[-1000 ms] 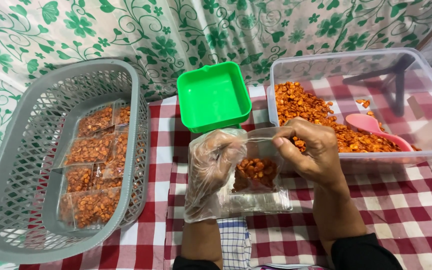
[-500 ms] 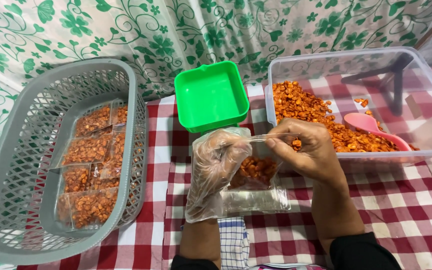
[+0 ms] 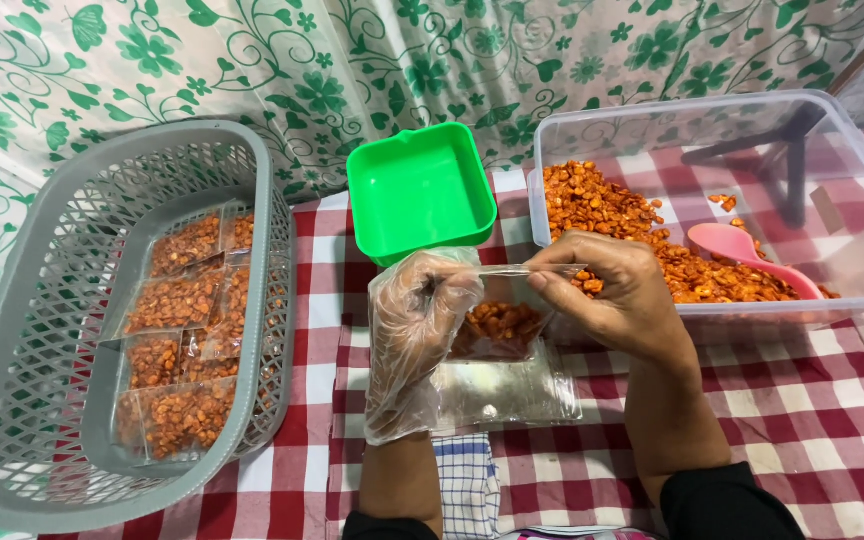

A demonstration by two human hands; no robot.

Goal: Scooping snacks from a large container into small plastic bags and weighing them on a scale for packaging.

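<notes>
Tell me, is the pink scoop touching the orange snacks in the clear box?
Touching. The head view shows the pink scoop lying on the orange snacks inside the clear box, its handle resting on the heap with no gap.

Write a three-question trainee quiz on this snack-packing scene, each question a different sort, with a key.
1. True or false: the left hand wears a clear plastic glove.
2. What lies in the clear tub besides the snack? A) pink scoop B) metal fork C) blue cup
3. Fill in: the filled packets lie in the grey ____.

Key
1. True; the right hand is bare, and both pinch the small bag.
2. A, the pink scoop.
3. basket.
</notes>
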